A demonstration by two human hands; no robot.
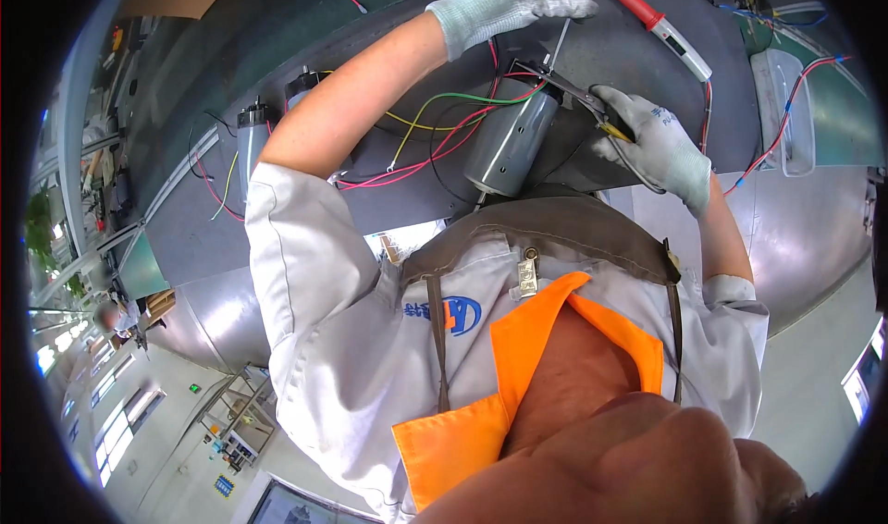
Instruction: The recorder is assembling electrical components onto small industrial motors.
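A grey cylindrical motor [511,149] lies on the dark mat [277,108] between the two gloved hands. Its long axis runs diagonally, from the wired end near the right hand [659,145] down toward the body.

The right hand is closed around the handles of a pair of pliers [578,94]; the pliers' tips are directed at the upper end of the motor, where the red, green and yellow wires [444,122] emerge. The right hand is the nearer of the two to the motor, just beside it.

The left hand [509,1] is held above the motor, fingers curled and pinched on a thin metal rod [561,34] that descends toward the same wired end. A red-handled tool [647,15] lies just beside the left hand. Two further motors [252,140] stand well apart, beyond the left forearm.
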